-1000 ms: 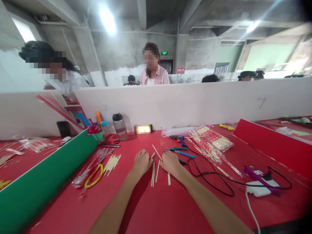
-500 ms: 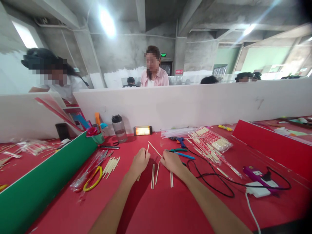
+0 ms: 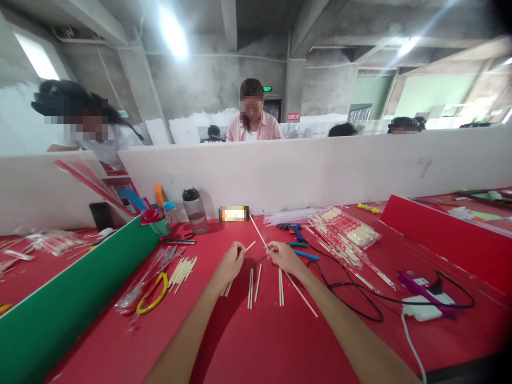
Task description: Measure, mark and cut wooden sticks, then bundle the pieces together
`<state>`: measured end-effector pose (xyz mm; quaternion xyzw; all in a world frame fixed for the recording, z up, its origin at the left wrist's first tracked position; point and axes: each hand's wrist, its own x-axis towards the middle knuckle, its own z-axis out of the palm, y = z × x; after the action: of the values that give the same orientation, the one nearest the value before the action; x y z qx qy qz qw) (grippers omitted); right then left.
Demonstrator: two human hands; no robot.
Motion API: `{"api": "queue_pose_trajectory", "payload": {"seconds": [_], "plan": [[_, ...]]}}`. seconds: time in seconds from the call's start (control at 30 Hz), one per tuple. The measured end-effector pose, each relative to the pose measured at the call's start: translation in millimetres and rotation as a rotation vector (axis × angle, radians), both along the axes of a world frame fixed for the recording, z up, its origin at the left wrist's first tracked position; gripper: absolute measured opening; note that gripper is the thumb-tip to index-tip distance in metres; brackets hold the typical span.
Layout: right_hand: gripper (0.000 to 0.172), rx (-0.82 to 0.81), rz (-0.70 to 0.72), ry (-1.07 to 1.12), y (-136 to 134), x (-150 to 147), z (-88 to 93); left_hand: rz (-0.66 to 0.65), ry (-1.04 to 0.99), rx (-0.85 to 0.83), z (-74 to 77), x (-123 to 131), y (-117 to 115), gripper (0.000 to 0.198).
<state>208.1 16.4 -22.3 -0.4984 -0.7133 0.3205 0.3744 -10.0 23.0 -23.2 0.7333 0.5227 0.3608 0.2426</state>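
My left hand [image 3: 232, 262] is closed in a pinch on a short wooden stick [image 3: 250, 245], whose end points to the upper right. In my right hand [image 3: 285, 257] a long thin wooden stick [image 3: 258, 231] is gripped; it slants from the phone down past my wrist to the lower right. Below and between the hands lie a stick pair [image 3: 250, 288], a single stick [image 3: 258, 284] and another pair [image 3: 281, 290]. More short sticks [image 3: 226, 289] show partly beneath my left wrist. A pile of cut sticks [image 3: 183, 274] rests further left.
Yellow-handled scissors [image 3: 153, 298], a water bottle [image 3: 194, 210] and a phone [image 3: 234, 214] surround the work area. On the right are blue pliers [image 3: 306, 255], a glue gun [image 3: 295, 230], bagged sticks [image 3: 360, 232], a looping black cable [image 3: 344, 312] and a purple power strip [image 3: 426, 293]. Green [image 3: 80, 277] and red [image 3: 440, 240] dividers flank the table.
The long stick in my right hand has shifted, its lower end now showing at the lower right. My left hand's short stick has tilted from nearly upright toward the right.
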Motion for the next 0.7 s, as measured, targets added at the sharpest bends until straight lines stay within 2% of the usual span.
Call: {"api": "queue_pose_trajectory", "payload": {"seconds": [0.2,0.37,0.5,0.7], "plan": [[0.026,-0.162,0.133,0.361,0.2,-4.4,-0.3,-0.122,-0.25,-0.053,-2.5,3.3,8.6,0.024],[0.031,-0.133,0.175,0.369,1.4,-7.7,-6.1,-0.152,-0.356,-0.12,0.1,6.9,6.3,0.027],[0.037,-0.175,0.188,0.411,0.4,-12.8,-11.2,-0.178,-0.444,-0.197,3.5,11.8,-1.8,0.026],[0.044,-0.215,0.206,0.485,-4.0,-19.3,-8.9,-0.216,-0.507,-0.306,11.8,18.0,-12.6,0.032]]}}
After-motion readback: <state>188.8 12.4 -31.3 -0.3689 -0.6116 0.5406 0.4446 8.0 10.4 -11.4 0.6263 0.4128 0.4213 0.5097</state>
